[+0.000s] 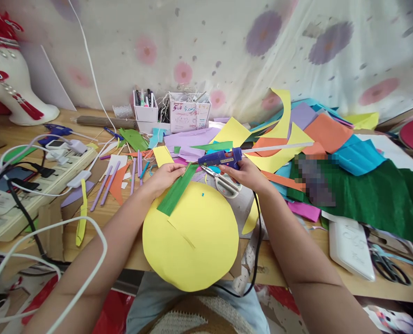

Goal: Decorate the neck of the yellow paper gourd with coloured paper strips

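Note:
A strip of green paper (176, 194) is pinched in my left hand (166, 178), its lower end hanging over a large yellow paper disc (195, 246). My right hand (243, 171) is wrapped round a blue hot glue gun (215, 158), whose nozzle meets the upper end of the strip near my left fingertips. A clear glue stick (279, 147) sticks out of the gun's back, and a black cord runs down past the disc. Just under the gun lie scissors with light grey handles (227, 184). The disc sits at the table's front edge, above my lap.
Coloured paper scraps (327, 132) heap up at the back right. At left are a power strip (35, 190) with plugged cables, a second glue gun (55, 132) and rolled purple paper sticks (111, 183). A white power bank (350, 246) and dark scissors (390, 266) lie at right.

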{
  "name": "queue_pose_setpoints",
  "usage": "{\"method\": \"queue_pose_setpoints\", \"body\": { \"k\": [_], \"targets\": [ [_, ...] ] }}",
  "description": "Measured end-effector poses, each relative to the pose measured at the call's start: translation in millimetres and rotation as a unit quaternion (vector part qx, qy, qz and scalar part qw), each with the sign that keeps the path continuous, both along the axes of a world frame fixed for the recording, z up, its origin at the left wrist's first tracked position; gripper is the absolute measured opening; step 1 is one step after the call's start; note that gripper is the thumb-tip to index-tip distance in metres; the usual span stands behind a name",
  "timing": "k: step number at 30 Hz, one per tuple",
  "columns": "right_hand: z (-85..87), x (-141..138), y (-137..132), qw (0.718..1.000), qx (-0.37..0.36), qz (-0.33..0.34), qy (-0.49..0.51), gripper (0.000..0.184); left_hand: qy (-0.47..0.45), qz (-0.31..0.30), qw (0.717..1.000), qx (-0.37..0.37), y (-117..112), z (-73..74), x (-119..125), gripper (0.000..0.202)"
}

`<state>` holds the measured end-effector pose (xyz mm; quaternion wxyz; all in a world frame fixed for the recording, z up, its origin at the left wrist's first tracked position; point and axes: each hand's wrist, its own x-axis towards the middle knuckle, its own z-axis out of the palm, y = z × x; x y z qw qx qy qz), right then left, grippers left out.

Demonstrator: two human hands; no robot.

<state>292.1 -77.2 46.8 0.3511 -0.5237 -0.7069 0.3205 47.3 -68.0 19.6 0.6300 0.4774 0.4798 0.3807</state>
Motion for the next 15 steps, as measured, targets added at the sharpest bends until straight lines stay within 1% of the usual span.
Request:
{"method": "queue_pose_setpoints", "body": {
  "k": [3,6,11,15],
  "targets": [
    [2.0,-3,-2,0.999,0.008,0.028,-0.033,0.038,-0.007,0.004,1.0,-0.013,2,-1.8,-1,0.027],
    [3.5,-9,-4,0.997,0.026,0.054,-0.046,0.036,-0.008,0.006,1.0,-0.025,4,-2.4,-2,0.029],
    [2.7,-16,-5,0.994,0.009,0.088,-0.059,0.035,-0.009,0.011,0.999,-0.044,3,2.1,-1,0.03],
    [1.6,-17,-5,0.994,0.015,0.093,-0.057,0.034,0.0,0.012,0.999,-0.045,2,3.3,0,0.031]
  ]
}}
